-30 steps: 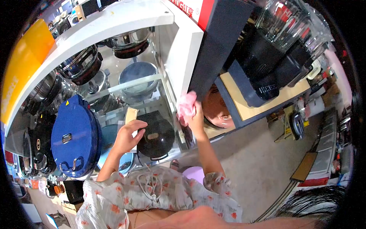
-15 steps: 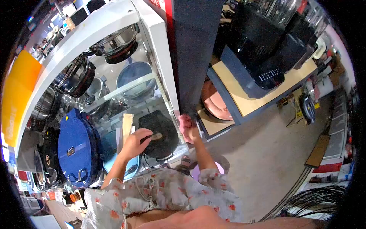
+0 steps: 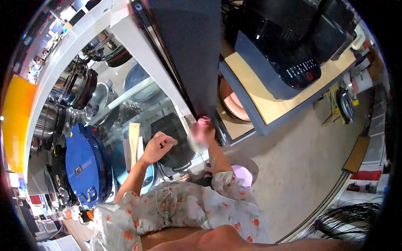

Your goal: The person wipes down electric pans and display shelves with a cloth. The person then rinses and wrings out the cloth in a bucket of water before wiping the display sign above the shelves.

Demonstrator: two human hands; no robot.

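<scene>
1. Biggest thing here, the white-framed display case (image 3: 150, 67), with pots on its glass shelves and its edge slanting down toward the hands.
2. Right alongside, a tall dark panel (image 3: 192, 50) drops between the case and the wood-topped stand (image 3: 261, 102).
3. On that stand sits a bulky black appliance (image 3: 289, 50), control panel facing out.
4. Over on the left, a round blue appliance (image 3: 83, 163) stands upright on its edge.
5. Low in the case, a flat black appliance (image 3: 178, 154) lies under the left hand.
6. Here's that left hand (image 3: 157, 148): fingers bent, half open, a gap showing beside the thumb; whether it touches the black appliance, I can't tell.
7. And the right hand (image 3: 207, 136), blurred, fingers closed around the cloth.
8. Smallest, the pink cloth (image 3: 204, 121), bunched up at the case's lower corner, beside the dark panel.
</scene>
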